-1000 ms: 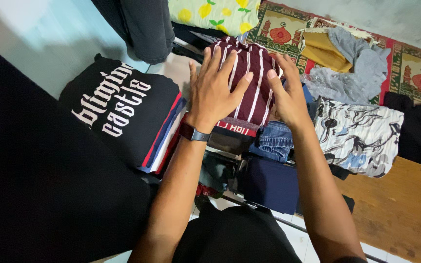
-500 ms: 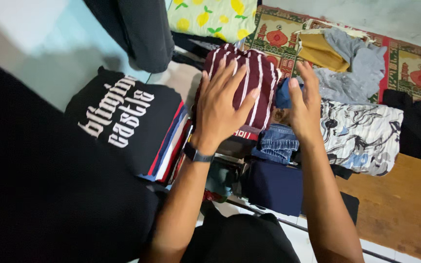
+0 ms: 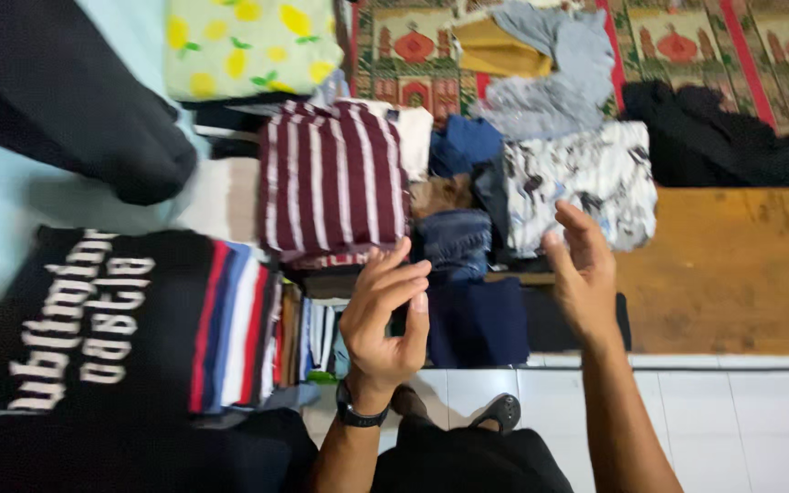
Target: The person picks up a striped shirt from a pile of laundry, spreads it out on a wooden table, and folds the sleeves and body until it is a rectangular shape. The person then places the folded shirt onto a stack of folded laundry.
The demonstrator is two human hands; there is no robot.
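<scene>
At the far left lies a folded black T-shirt with white lettering (image 3: pixel 93 310), topping a stack whose red, white and blue edges show beside it. Next to it, further back, the folded maroon shirt with white stripes (image 3: pixel 332 178) sits squared on its own pile of folded clothes, with no hand on it. The left hand (image 3: pixel 385 315), a dark watch at its wrist, hovers just in front of that pile, fingers loosely curled and holding nothing. The right hand (image 3: pixel 582 274) hangs apart from it, fingers half open and likewise empty, near a folded white cloth with a grey-blue marbled print (image 3: pixel 586 173) and above folded blue denim (image 3: pixel 454 242) and a navy piece (image 3: pixel 477 319).

Judging by this, the striped shirt looks finished and stacked, while a loose heap of grey and mustard garments (image 3: pixel 541 64) on the patterned rug (image 3: pixel 687 36) and a crumpled black one (image 3: pixel 714 137) at the right appear to remain unfolded.

The lower layers of each stack are hidden, and the dark mass at upper left is cut off and unclear.
</scene>
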